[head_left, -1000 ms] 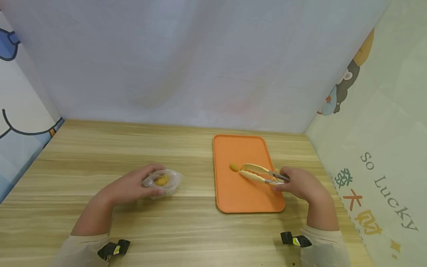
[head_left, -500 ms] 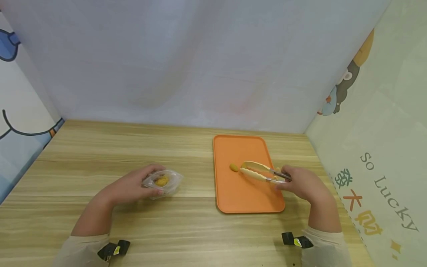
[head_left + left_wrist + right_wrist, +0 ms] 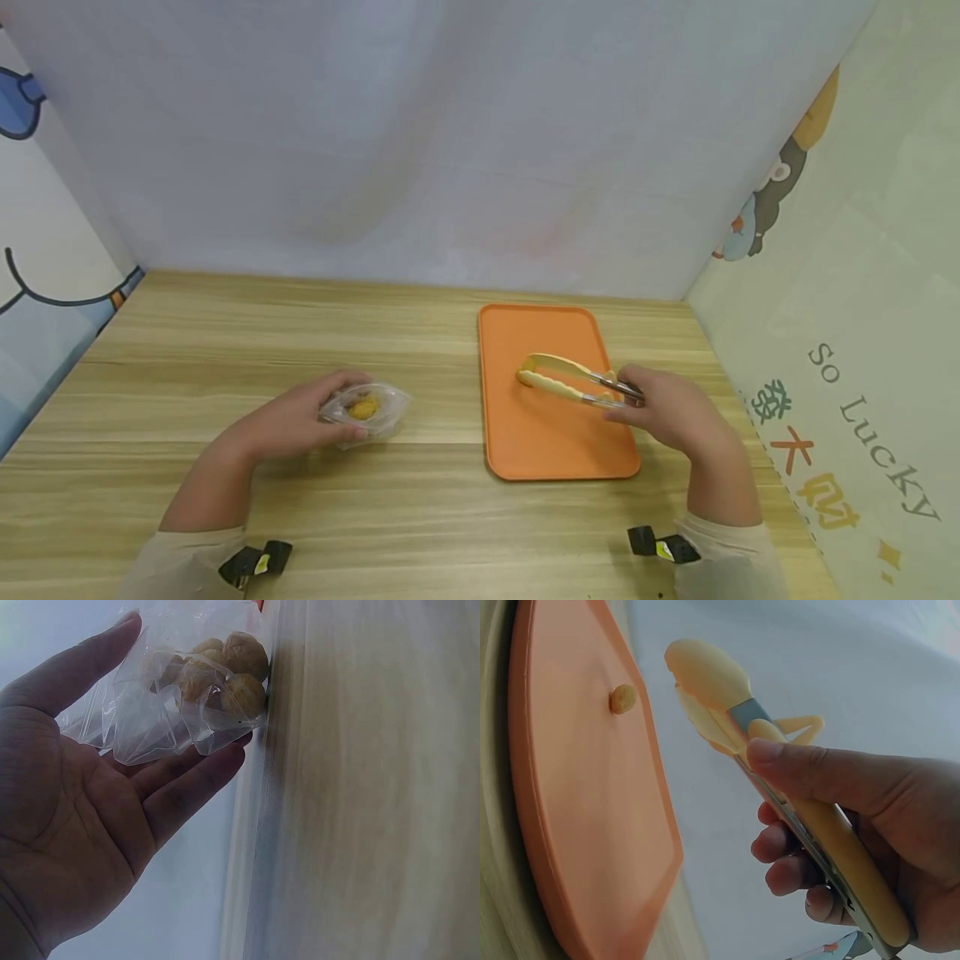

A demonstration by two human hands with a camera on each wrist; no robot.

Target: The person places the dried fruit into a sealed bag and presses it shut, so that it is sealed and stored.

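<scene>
Already, several balls are in the bag the left hand pinches left of the tray, where one ball remains near tongs the right hand grips.

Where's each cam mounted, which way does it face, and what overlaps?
Head: worn on the head, facing forward and down over the table and orange tray; left hand, right hand, forearms and sleeves show.
Left wrist: on that wrist, facing the clear bag of round brown pieces; palm, thumb and fingers show.
Right wrist: on that wrist, facing the tongs and tray; thumb, fingers show.
Overlap: head and left wrist share left hand and bag; head and right wrist share right hand, tongs, tray.
</scene>
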